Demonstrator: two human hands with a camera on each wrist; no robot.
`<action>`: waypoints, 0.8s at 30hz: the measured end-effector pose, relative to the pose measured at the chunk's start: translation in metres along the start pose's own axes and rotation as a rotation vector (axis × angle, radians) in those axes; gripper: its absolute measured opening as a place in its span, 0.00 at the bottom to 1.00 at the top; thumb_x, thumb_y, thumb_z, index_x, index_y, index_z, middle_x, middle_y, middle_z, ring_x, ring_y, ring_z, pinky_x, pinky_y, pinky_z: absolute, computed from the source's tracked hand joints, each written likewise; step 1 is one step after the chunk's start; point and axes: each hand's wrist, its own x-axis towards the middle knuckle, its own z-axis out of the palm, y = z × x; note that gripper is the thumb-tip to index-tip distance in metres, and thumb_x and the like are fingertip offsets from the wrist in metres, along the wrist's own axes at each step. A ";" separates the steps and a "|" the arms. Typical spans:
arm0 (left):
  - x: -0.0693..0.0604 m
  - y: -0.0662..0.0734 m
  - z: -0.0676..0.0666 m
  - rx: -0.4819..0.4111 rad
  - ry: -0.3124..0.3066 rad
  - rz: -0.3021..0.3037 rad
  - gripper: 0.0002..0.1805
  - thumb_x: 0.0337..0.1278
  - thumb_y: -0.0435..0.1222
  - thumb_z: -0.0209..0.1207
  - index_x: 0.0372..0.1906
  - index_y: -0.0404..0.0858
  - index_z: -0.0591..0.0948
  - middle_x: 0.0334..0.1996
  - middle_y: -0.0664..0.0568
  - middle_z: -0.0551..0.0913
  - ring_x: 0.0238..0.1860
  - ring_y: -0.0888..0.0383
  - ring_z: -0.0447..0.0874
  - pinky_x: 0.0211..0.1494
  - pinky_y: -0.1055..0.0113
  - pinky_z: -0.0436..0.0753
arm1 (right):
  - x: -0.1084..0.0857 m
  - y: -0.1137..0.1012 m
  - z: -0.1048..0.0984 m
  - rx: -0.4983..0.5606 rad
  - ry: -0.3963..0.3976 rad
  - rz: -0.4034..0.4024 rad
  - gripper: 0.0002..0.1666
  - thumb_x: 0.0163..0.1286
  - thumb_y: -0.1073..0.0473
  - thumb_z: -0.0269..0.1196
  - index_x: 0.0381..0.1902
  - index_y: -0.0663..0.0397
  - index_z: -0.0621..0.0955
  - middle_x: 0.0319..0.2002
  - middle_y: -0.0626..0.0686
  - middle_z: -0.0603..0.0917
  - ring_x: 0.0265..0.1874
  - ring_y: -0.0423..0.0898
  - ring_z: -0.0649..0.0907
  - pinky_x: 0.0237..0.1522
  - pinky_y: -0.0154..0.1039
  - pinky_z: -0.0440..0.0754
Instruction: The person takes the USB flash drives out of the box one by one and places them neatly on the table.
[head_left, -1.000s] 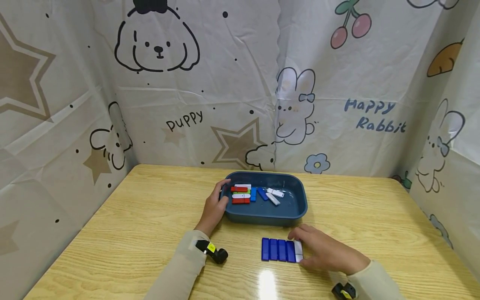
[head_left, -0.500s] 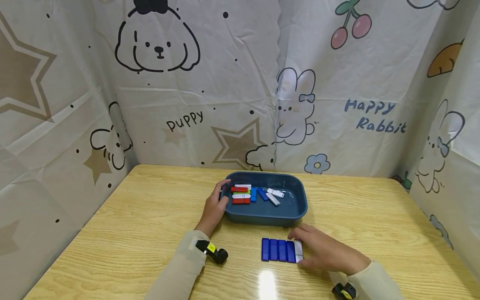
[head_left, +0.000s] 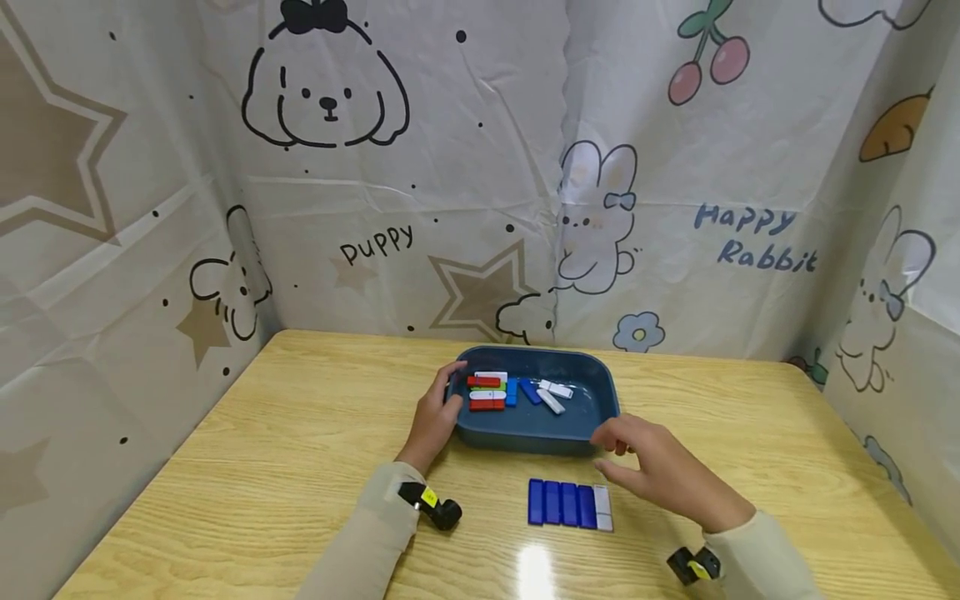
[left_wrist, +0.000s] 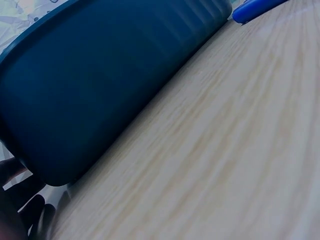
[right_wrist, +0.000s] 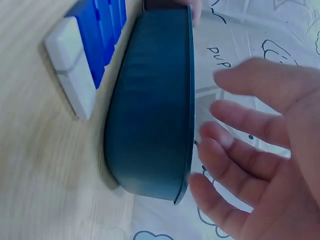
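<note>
A dark blue-green plastic basin (head_left: 536, 440) stands on the table. My left hand (head_left: 432, 423) grips its left end, thumb on the near side and fingers toward the back. Inside lie red, white, green and blue USB sticks (head_left: 487, 395). In front of the basin, several blue USB sticks (head_left: 561, 503) form a side-by-side row, with a white USB stick (head_left: 603, 507) at its right end. Above and right of that row hovers my right hand (head_left: 663, 468), thumb and fingers apart, holding nothing. In the right wrist view its fingertips (right_wrist: 200, 187) are near the basin's rim.
A printed cloth (head_left: 480, 167) hangs behind the wooden table (head_left: 300, 433) and along both sides. Each wrist carries a small black camera (head_left: 442, 510). The basin's walls rise between the row and the sticks inside.
My right hand has lifted off the white stick and moved up toward the basin's near right corner, uncovering the stick. My left hand keeps its place. The head view has shifted slightly.
</note>
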 end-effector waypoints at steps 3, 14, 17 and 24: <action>0.000 -0.001 0.001 0.002 0.002 -0.001 0.30 0.59 0.30 0.47 0.66 0.54 0.69 0.68 0.49 0.67 0.67 0.49 0.65 0.68 0.46 0.62 | 0.008 0.004 0.002 -0.011 0.072 -0.012 0.10 0.60 0.60 0.68 0.39 0.49 0.80 0.36 0.44 0.81 0.34 0.39 0.78 0.37 0.38 0.81; 0.001 -0.001 0.003 0.011 0.004 -0.007 0.29 0.59 0.31 0.47 0.66 0.54 0.69 0.68 0.50 0.67 0.67 0.51 0.65 0.68 0.47 0.62 | 0.049 0.019 0.016 0.010 0.104 0.142 0.09 0.62 0.61 0.66 0.41 0.52 0.81 0.36 0.49 0.81 0.32 0.42 0.77 0.36 0.41 0.80; 0.000 -0.001 0.004 0.011 -0.002 -0.008 0.29 0.58 0.32 0.47 0.65 0.54 0.69 0.68 0.50 0.68 0.66 0.52 0.65 0.68 0.48 0.62 | 0.058 0.022 0.022 0.018 0.082 0.173 0.10 0.62 0.61 0.66 0.41 0.55 0.82 0.36 0.52 0.81 0.32 0.44 0.78 0.35 0.39 0.79; -0.001 0.002 0.001 0.022 0.004 0.013 0.29 0.59 0.30 0.47 0.66 0.52 0.69 0.67 0.49 0.69 0.64 0.50 0.68 0.66 0.47 0.64 | 0.076 0.027 0.032 -0.005 0.047 0.224 0.11 0.63 0.59 0.65 0.43 0.57 0.82 0.36 0.52 0.80 0.33 0.47 0.79 0.37 0.41 0.79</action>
